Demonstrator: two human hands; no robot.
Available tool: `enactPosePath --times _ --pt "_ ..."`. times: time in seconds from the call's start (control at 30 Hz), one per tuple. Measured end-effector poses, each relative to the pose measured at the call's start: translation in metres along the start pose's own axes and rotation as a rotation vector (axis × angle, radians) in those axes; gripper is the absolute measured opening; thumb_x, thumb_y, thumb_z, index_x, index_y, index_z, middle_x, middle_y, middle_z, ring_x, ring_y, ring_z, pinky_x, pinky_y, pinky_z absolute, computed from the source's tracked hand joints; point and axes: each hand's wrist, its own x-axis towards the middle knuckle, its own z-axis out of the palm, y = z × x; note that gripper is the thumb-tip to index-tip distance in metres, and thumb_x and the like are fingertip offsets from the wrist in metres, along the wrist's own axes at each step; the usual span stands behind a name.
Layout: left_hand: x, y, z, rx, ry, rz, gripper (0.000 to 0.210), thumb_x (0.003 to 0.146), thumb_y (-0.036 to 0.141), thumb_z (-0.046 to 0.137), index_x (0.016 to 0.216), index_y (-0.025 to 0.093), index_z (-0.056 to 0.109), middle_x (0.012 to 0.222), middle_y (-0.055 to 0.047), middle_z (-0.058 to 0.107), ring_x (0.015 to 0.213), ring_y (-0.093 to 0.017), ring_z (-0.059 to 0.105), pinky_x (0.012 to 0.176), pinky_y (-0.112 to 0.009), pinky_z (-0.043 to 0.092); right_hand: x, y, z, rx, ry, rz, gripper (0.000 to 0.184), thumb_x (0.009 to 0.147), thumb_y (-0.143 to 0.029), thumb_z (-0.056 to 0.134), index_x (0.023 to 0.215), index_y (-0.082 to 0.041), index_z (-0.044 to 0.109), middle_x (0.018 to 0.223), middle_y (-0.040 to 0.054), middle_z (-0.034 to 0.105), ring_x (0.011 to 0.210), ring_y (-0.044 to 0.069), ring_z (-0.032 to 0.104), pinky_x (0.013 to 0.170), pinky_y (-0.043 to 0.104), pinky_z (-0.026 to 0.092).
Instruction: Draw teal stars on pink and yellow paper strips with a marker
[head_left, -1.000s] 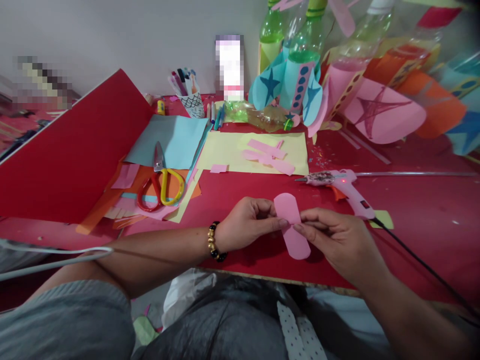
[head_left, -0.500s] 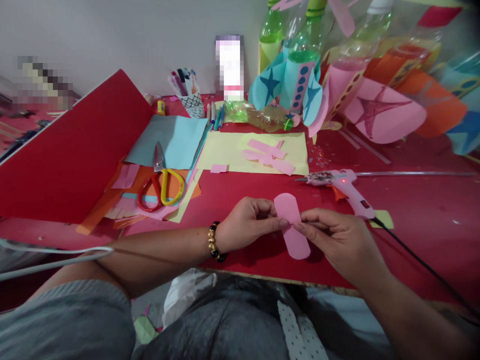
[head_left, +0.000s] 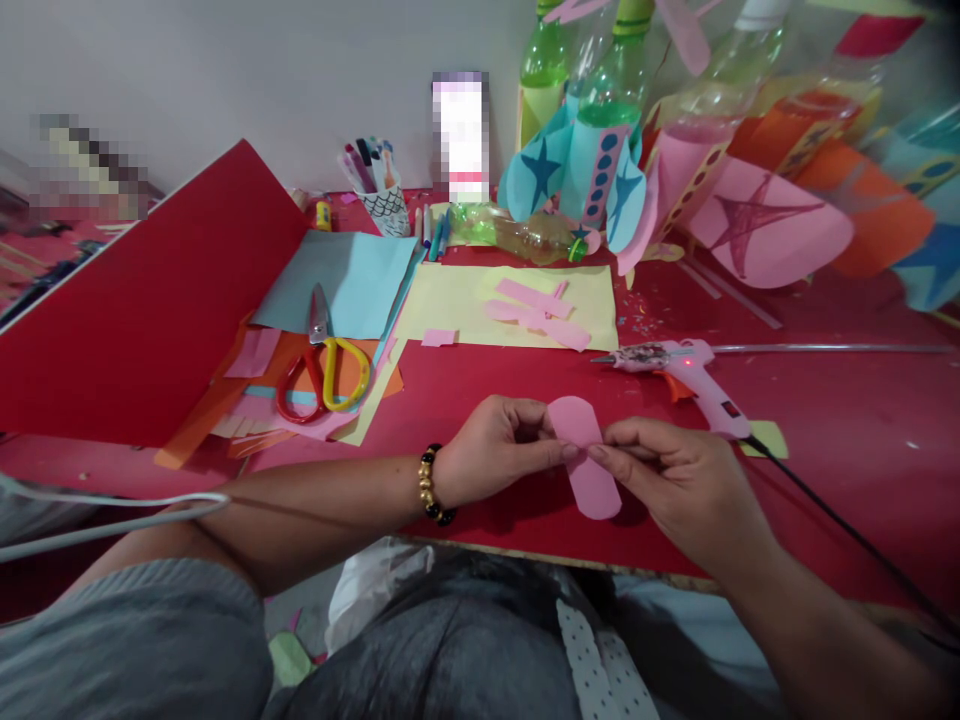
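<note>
While L fingers [head_left: 544, 456] & R fingers [head_left: 624, 473] pinch pink paper [head_left: 580, 428], glue gun [head_left: 703, 382] lies nr R, scissors [head_left: 319, 327] L.

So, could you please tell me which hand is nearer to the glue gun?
The right hand is nearer: it pinches the pink paper on the near side of the glue gun; the left hand is farther left.

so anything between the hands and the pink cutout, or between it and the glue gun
Nothing visible: left hand and right hand pinch the pink paper cutout; only red tabletop shows between it and the glue gun.
</note>
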Motion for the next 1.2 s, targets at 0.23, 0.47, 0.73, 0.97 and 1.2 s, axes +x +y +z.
enactPosePath --times 0.23,0.47,0.73,0.97,1.2 --pt "-0.003 0.003 0.002 0.182 0.038 0.124 0.019 0.082 0.026 0.070 0.087 0.008 0.073 0.079 -0.007 0.070 0.071 -0.012 0.062 0.065 -0.022 0.047 0.000 -0.003 0.001 -0.021 -0.020 -0.086 0.011 0.087 -0.029 0.063 0.086 -0.021 0.070 0.076 0.0003 0.073 0.066 0.013 0.067 0.058 0.019 0.049" --pt "-0.005 0.004 0.001 0.279 0.031 0.150 0.019 0.084 0.024 0.066 0.090 0.007 0.073 0.082 -0.008 0.072 0.072 -0.014 0.064 0.066 -0.022 0.049 -0.001 -0.005 0.002 -0.052 -0.045 -0.133 0.009 0.087 -0.026 0.062 0.085 -0.019 0.067 0.074 -0.0004 0.071 0.064 0.012 0.065 0.057 0.019 0.048" --pt "-0.005 0.002 0.000 0.351 0.049 0.162 0.018 0.084 0.027 0.067 0.082 0.010 0.071 0.074 -0.004 0.069 0.066 -0.011 0.059 0.060 -0.019 0.045 -0.001 -0.004 0.002 -0.104 -0.069 -0.138 0.011 0.088 -0.027 0.059 0.086 -0.020 0.067 0.075 -0.0001 0.071 0.066 0.012 0.064 0.059 0.021 0.047" --pt "-0.005 0.002 0.002 0.343 0.056 0.165 0.016 0.084 0.027 0.067 0.082 0.011 0.071 0.074 -0.004 0.069 0.067 -0.011 0.060 0.061 -0.019 0.044 -0.002 -0.007 0.002 -0.161 -0.029 -0.186 0.013 0.089 -0.027 0.057 0.082 -0.021 0.066 0.069 -0.0003 0.069 0.059 0.012 0.062 0.055 0.022 0.046" --pt "0.000 0.000 -0.002 0.049 0.047 0.040 0.022 0.083 0.031 0.071 0.081 0.009 0.070 0.073 -0.005 0.069 0.064 -0.010 0.060 0.061 -0.019 0.047 -0.001 0.003 0.002 0.151 -0.079 0.081 0.021 0.082 -0.032 0.067 0.099 -0.019 0.066 0.078 0.0026 0.072 0.067 0.014 0.067 0.058 0.020 0.053"
